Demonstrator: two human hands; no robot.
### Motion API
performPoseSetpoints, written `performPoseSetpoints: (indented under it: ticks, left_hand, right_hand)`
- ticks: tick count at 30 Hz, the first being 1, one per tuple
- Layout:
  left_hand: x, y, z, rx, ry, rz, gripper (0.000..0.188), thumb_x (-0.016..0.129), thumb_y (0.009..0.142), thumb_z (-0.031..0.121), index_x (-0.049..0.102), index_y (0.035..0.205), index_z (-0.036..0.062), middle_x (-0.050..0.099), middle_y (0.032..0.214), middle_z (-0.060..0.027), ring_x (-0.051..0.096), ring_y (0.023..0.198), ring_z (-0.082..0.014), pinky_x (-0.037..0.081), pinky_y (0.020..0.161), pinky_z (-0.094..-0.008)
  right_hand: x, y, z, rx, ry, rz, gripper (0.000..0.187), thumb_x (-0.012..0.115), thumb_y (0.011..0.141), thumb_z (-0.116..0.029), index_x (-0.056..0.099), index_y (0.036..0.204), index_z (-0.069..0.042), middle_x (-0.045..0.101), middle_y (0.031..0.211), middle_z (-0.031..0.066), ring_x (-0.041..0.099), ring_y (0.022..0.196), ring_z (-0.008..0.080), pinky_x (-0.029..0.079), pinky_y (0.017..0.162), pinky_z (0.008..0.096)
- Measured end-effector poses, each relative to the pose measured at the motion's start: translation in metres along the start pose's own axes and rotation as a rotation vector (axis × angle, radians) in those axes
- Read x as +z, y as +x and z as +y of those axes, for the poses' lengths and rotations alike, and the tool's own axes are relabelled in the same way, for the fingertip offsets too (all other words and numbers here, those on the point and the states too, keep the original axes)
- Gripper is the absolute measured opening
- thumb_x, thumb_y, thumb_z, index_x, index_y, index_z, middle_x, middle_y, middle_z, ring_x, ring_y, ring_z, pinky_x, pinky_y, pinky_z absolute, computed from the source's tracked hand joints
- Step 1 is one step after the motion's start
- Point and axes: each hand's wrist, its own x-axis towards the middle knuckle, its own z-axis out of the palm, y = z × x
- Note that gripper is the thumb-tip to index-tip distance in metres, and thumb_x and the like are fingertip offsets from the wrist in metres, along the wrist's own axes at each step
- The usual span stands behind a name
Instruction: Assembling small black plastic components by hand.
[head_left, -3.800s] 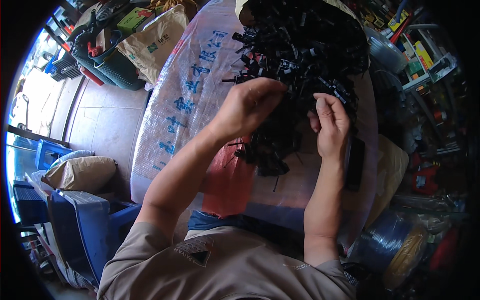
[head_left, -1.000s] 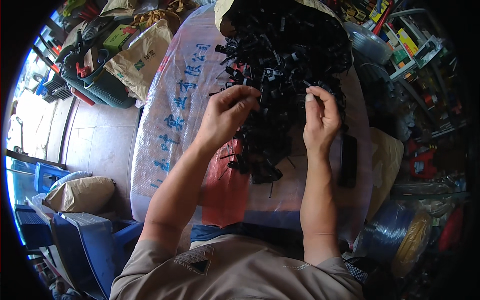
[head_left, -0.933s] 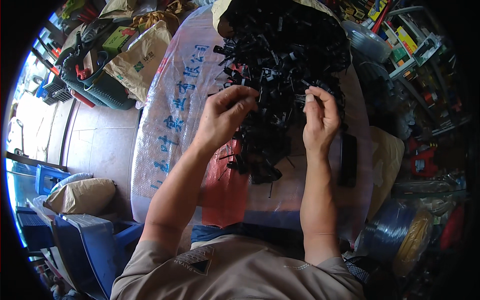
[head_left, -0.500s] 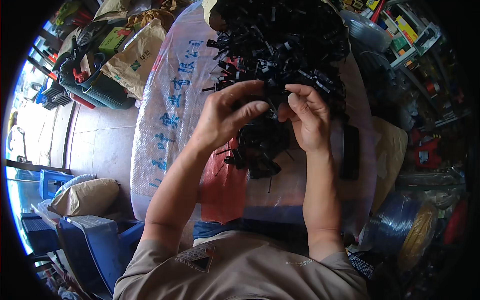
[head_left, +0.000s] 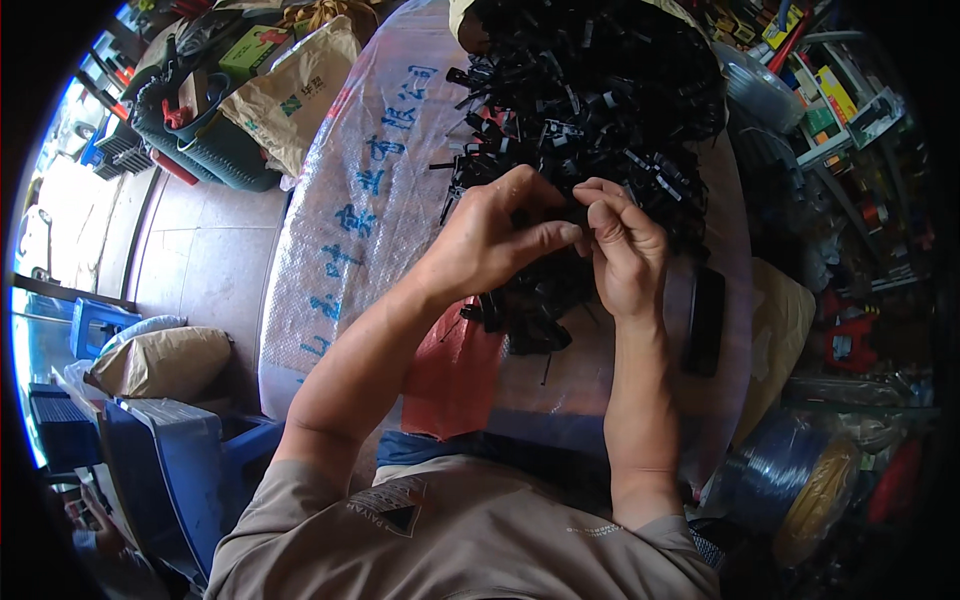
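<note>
A heap of small black plastic parts, some with thin stems, covers the far middle of the wrapped surface. More black parts lie below and between my hands. My left hand is over the heap's near side, its fingers curled and its thumb pointing at the other hand. Close to it, my right hand has thumb and fingers pinched together. The fingertips of both hands nearly meet. Anything dark between them blends into the black parts behind, so what they hold cannot be made out.
Clear plastic sheeting with blue writing wraps the work surface, which has a red patch. A flat black oblong thing lies at the right. Blue plastic stools and a paper sack stand left; coiled tubing sits right.
My left hand has moved right, closer to my right hand, and its fingers have curled in. The whole view has shifted slightly.
</note>
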Motion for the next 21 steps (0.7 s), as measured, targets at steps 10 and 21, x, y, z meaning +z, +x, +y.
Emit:
performPoseSetpoints:
  ticks: [10, 21]
  left_hand:
    - [0.005, 0.0, -0.005, 0.357, 0.363, 0.038, 0.008, 0.059, 0.087, 0.002, 0.056, 0.094, -0.0005, 0.064, 0.079, -0.0127, 0.065, 0.072, -0.0269, 0.051, 0.063, -0.033]
    - [0.014, -0.002, -0.003, 0.573, 0.571, 0.075, 0.007, 0.06, 0.087, 0.003, 0.054, 0.091, 0.0015, 0.06, 0.08, -0.0107, 0.061, 0.068, -0.023, 0.047, 0.059, -0.0323]
  right_hand:
    - [-0.001, -0.003, 0.005, 0.05, -0.036, -0.084, 0.02, 0.056, 0.093, -0.002, 0.061, 0.111, 0.002, 0.062, 0.096, 0.0044, 0.059, 0.076, 0.0075, 0.048, 0.067, 0.0216]
    - [0.002, -0.004, -0.002, 0.011, 0.111, -0.061, 0.014, 0.055, 0.089, 0.001, 0.06, 0.103, 0.001, 0.061, 0.09, 0.0026, 0.055, 0.073, 0.0062, 0.045, 0.065, 0.0206]
